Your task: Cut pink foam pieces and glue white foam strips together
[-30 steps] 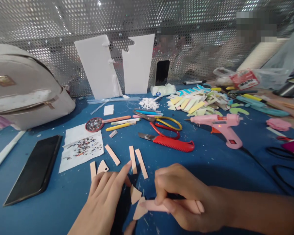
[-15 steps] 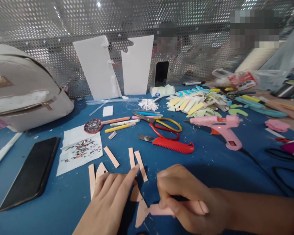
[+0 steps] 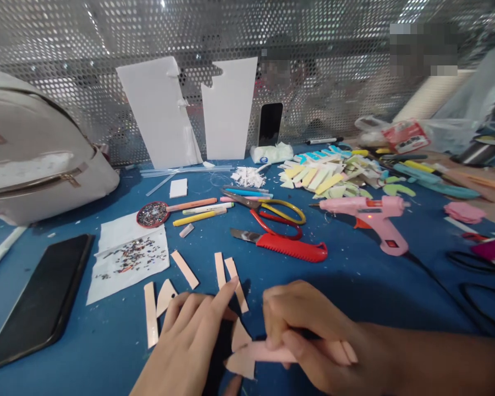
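My right hand [image 3: 313, 335] is closed on a pink foam strip [image 3: 264, 352] at the bottom centre, together with a thin dark tool whose shape I cannot make out. The strip's wide cut end [image 3: 241, 363] points left. My left hand [image 3: 193, 346] lies beside it with fingers stretched out, the forefinger tip touching a loose pink strip [image 3: 236, 275]. A small pink cut-off [image 3: 239, 334] sits between the two hands. More pink strips [image 3: 150, 313] and a pointed piece [image 3: 165, 296] lie on the blue table [image 3: 86, 341] just left of my left hand.
A red-handled knife [image 3: 289, 246], scissors [image 3: 272, 212], a pink glue gun [image 3: 371, 214], pens [image 3: 200, 212], a paper with glitter [image 3: 127, 256], a black phone [image 3: 41, 300], a grey bag [image 3: 37, 154], white foam boards [image 3: 226, 110] and coloured foam scraps [image 3: 330, 176] surround the hands. A perforated metal screen stands behind.
My right hand has turned the pink strip so its wide end lifts and points left. My left forefinger has slid up onto the loose strips. The view has shifted slightly down and right.
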`<state>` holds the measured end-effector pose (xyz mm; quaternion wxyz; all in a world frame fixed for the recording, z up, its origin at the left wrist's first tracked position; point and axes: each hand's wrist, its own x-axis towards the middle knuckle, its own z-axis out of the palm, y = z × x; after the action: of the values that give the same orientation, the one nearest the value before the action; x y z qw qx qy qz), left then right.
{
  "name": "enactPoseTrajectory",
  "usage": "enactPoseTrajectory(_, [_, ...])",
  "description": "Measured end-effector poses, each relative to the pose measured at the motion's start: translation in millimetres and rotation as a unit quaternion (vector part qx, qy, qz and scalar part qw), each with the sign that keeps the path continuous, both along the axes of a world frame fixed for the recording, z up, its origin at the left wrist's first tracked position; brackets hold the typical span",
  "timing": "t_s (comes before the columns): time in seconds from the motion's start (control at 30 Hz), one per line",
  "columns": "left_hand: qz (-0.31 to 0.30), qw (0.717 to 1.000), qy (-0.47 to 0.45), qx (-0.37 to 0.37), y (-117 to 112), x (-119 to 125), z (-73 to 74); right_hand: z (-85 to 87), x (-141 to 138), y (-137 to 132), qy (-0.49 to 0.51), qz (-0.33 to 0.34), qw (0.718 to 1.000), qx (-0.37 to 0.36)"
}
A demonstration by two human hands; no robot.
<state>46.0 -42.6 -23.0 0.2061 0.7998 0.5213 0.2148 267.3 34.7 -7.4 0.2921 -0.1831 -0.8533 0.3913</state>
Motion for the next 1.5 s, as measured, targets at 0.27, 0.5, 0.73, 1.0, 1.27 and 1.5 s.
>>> enactPoseTrajectory(0.27, [-0.005,1.000,0.001,-0.016,0,-4,2.1,-3.4,0,-1,0.046,-0.010,0.999,0.002])
enactPoseTrajectory(0.5, [-0.033,0.998,0.015,0.045,9,-18,3.0,-16.1,-1,-5,0.066,0.041,0.996,0.051])
enactPoseTrajectory(0.73, [-0.039,0.997,0.011,0.060,15,-15,6.2,-12.6,-5,-4,0.043,0.045,0.996,0.068])
enactPoseTrajectory(1.0, [-0.063,0.995,0.022,0.077,14,-21,8.0,-8.1,-3,1,0.039,0.035,0.998,0.019])
enactPoseTrajectory(1.27, [-0.060,0.994,0.021,0.086,11,-20,10.7,-17.8,-5,-1,0.103,0.105,0.988,0.049])
enactPoseTrajectory(1.5, [-0.067,0.986,0.055,0.140,9,-22,5.6,-12.2,-6,3,0.089,0.042,0.995,0.002])
